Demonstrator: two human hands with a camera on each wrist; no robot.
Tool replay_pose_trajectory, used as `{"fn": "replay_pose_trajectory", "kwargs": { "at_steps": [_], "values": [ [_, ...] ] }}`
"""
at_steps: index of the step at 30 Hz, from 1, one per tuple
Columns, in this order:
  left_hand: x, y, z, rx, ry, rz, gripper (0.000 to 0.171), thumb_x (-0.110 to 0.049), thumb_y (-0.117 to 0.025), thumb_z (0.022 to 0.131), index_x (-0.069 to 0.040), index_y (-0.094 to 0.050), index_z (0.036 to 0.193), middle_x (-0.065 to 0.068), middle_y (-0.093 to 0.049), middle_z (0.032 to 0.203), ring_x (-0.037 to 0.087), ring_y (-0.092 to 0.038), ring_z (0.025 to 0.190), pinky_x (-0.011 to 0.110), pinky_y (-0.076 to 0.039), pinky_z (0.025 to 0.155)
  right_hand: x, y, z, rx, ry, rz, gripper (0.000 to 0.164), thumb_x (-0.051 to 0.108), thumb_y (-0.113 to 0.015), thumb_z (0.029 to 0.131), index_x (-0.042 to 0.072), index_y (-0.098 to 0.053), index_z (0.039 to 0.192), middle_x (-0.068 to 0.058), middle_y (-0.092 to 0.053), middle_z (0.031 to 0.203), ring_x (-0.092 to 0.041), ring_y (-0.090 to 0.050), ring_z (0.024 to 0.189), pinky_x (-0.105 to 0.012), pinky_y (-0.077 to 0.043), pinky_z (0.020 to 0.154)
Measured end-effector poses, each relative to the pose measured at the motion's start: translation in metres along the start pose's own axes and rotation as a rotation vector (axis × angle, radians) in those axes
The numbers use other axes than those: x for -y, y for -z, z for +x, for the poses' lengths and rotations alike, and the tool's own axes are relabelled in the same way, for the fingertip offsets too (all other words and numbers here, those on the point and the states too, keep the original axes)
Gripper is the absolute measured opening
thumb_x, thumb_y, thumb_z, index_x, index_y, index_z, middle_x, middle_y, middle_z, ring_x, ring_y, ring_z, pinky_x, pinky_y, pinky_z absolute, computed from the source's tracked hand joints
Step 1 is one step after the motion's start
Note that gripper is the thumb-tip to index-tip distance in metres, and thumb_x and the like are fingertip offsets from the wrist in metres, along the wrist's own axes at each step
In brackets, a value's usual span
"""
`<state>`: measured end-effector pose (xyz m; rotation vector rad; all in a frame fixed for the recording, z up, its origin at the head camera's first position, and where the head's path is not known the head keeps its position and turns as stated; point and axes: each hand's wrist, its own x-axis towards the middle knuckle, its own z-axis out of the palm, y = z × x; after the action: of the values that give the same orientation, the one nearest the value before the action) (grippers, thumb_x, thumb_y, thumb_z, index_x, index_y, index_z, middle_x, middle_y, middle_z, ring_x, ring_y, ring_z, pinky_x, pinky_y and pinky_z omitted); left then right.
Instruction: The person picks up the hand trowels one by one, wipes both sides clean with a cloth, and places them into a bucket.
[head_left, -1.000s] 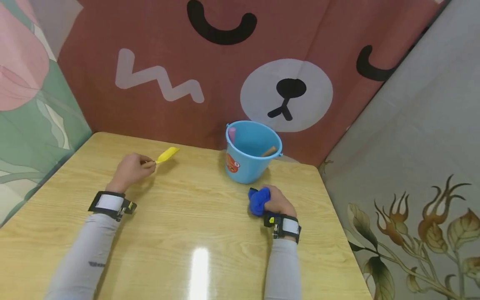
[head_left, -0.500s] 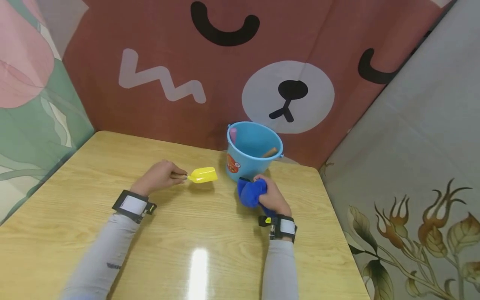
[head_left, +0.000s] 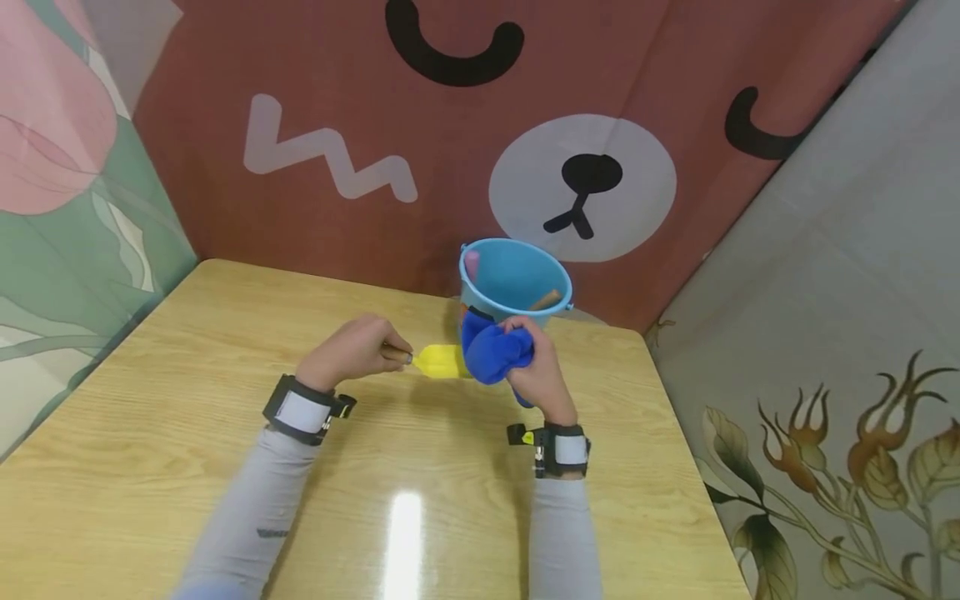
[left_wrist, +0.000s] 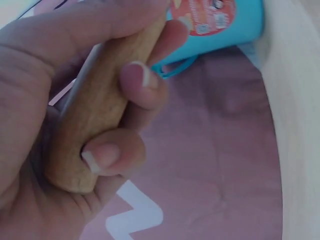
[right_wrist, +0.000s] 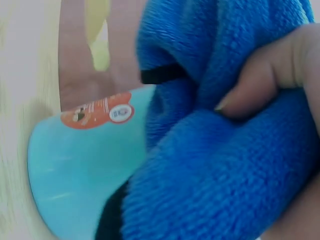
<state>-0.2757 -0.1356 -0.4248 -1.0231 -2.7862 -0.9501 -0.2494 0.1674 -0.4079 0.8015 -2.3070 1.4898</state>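
Note:
My left hand [head_left: 352, 354] grips the wooden handle [left_wrist: 100, 100] of a small yellow shovel [head_left: 442, 362], fingers curled round it. The blade points right. In the head view its tip meets the edge of a blue fluffy cloth [head_left: 491, 354]; in the right wrist view a gap shows between the yellow blade [right_wrist: 100, 47] and the cloth. My right hand [head_left: 542, 375] holds the bunched, dark-edged cloth, thumb pressed into its folds [right_wrist: 215, 145]. Cloth and hand hide the lower front of a light blue bucket [head_left: 472, 293] behind them.
Inside the bucket, a pink handle [head_left: 472, 265] leans at the left and a wooden handle [head_left: 546, 300] at the right. The wood-grain table [head_left: 247, 333] ends at a bear-print curtain [head_left: 337, 233] behind. A floral curtain [head_left: 825, 333] hangs at the right.
My left hand has carried the shovel rightward, from the table's left side to beside the cloth, turning the blade. My right hand has raised the cloth up and slightly left, before the bucket.

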Motion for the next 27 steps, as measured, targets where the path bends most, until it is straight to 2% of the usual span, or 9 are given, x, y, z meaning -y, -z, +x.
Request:
{"fn": "replay_pose_trajectory", "kwargs": {
  "at_steps": [5, 9, 14, 19, 23, 27],
  "values": [
    [-0.013, -0.002, 0.007, -0.003, -0.004, -0.012, 0.014, -0.01, -0.084, 0.084, -0.009, -0.083, 0.098, -0.003, -0.077, 0.089, 0.004, -0.066, 0.073, 0.031, -0.059, 0.072, 0.003, -0.01, 0.001, -0.091, 0.103, -0.011, 0.045, -0.025, -0.048, 0.059, -0.005, -0.054, 0.1, -0.024, -0.064, 0.112, -0.035, -0.059, 0.109, -0.043, -0.044, 0.102],
    [-0.023, -0.004, 0.012, -0.02, -0.01, -0.009, 0.013, -0.01, -0.084, 0.084, -0.009, -0.083, 0.097, -0.003, -0.077, 0.089, 0.005, -0.068, 0.075, 0.033, -0.059, 0.075, 0.005, -0.019, 0.005, -0.153, 0.185, -0.063, 0.043, -0.026, -0.048, 0.058, -0.007, -0.052, 0.096, -0.027, -0.062, 0.109, -0.04, -0.058, 0.106, -0.045, -0.044, 0.102],
    [-0.033, -0.006, 0.019, -0.021, -0.032, 0.008, 0.017, -0.013, -0.084, 0.085, -0.009, -0.083, 0.101, -0.002, -0.078, 0.092, 0.007, -0.071, 0.081, 0.033, -0.06, 0.077, -0.008, -0.028, 0.011, -0.165, 0.252, -0.107, 0.043, -0.027, -0.046, 0.055, -0.009, -0.051, 0.094, -0.028, -0.06, 0.106, -0.043, -0.056, 0.104, -0.042, -0.043, 0.101],
    [-0.04, -0.007, 0.023, -0.025, -0.071, 0.044, 0.015, -0.014, -0.084, 0.086, -0.009, -0.083, 0.1, -0.003, -0.078, 0.087, 0.007, -0.071, 0.077, 0.03, -0.06, 0.073, -0.027, -0.032, 0.015, -0.104, 0.226, -0.104, 0.046, -0.028, -0.052, 0.057, -0.006, -0.056, 0.097, -0.023, -0.062, 0.108, -0.038, -0.058, 0.106, -0.041, -0.044, 0.102],
    [-0.045, -0.004, 0.021, -0.027, -0.088, 0.058, 0.015, -0.013, -0.084, 0.085, -0.009, -0.083, 0.1, -0.003, -0.077, 0.083, 0.006, -0.069, 0.073, 0.029, -0.059, 0.07, -0.027, -0.033, 0.014, -0.032, 0.156, -0.115, 0.043, -0.025, -0.061, 0.065, 0.001, -0.06, 0.099, -0.017, -0.063, 0.111, -0.032, -0.059, 0.109, -0.046, -0.046, 0.103],
    [-0.048, -0.004, 0.019, -0.02, -0.082, 0.067, 0.019, -0.013, -0.085, 0.084, -0.008, -0.082, 0.103, -0.001, -0.078, 0.084, 0.008, -0.07, 0.074, 0.028, -0.06, 0.069, -0.022, -0.034, 0.012, 0.016, 0.112, -0.155, 0.044, -0.024, -0.06, 0.066, 0.005, -0.061, 0.1, -0.014, -0.062, 0.114, -0.031, -0.059, 0.111, -0.052, -0.048, 0.102]
  ]
}}
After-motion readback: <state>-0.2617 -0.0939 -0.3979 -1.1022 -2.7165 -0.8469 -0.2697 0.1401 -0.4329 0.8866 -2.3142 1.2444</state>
